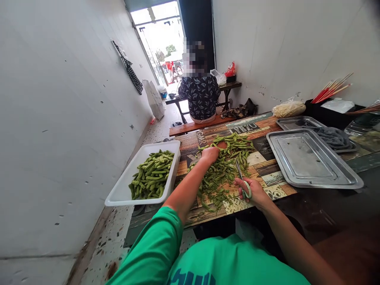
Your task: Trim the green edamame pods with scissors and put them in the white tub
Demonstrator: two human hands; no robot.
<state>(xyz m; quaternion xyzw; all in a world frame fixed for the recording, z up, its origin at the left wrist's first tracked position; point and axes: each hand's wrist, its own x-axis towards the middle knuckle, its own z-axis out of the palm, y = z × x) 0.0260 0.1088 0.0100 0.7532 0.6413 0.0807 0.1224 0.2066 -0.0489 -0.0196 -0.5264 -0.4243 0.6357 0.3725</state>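
Note:
My right hand (247, 190) is closed around the pale green handles of a pair of scissors (239, 170), whose metal blades point up and away over the table. My left hand (210, 155) reaches into the loose pile of green soybean pods (234, 146). Its fingers look curled together at the pods, and whatever is in them is hidden. Cut bits and stray pods (218, 196) lie scattered between the hands. To the left, a white plastic tub (118, 194) holds a heap of green pods (154, 172).
On the right lie a metal tray (311, 158) and another tray with a grey cloth (335, 137). Behind them are a bag of noodle-like strands (289, 109) and a black box with red-tipped sticks (316, 109). Another person (202, 95) sits on a bench (185, 128) facing away.

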